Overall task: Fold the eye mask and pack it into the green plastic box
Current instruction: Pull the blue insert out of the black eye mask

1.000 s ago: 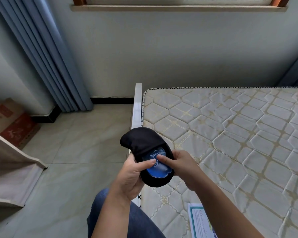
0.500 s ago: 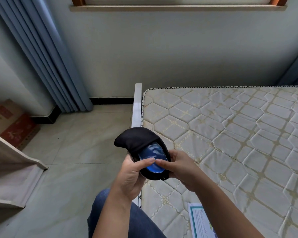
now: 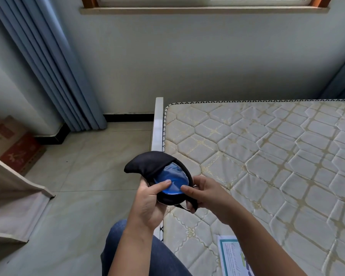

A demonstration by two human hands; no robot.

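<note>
A black eye mask (image 3: 147, 165) is held in the air over the bed's left edge, folded over itself. A blue gel pad (image 3: 172, 181) shows inside the fold. My left hand (image 3: 150, 204) grips the mask from the left, thumb pressed on the blue pad. My right hand (image 3: 206, 195) holds the mask's right side, thumb at the pad's edge. A thin black strap (image 3: 182, 207) hangs below the mask. At the bottom lies a flat item with a green border (image 3: 230, 255), partly hidden by my right forearm; I cannot tell if it is the green box.
A bare quilted mattress (image 3: 267, 156) fills the right, with a white bed rail (image 3: 157, 124) along its left side. Blue curtains (image 3: 48, 66) hang at the left. A cardboard box (image 3: 10, 140) and a beige cloth-covered thing (image 3: 10, 196) stand on the tiled floor.
The mask's upper flap has swung left and down and more of the blue pad shows. Both thumbs have slid lower on the pad. The hands stay in much the same place.
</note>
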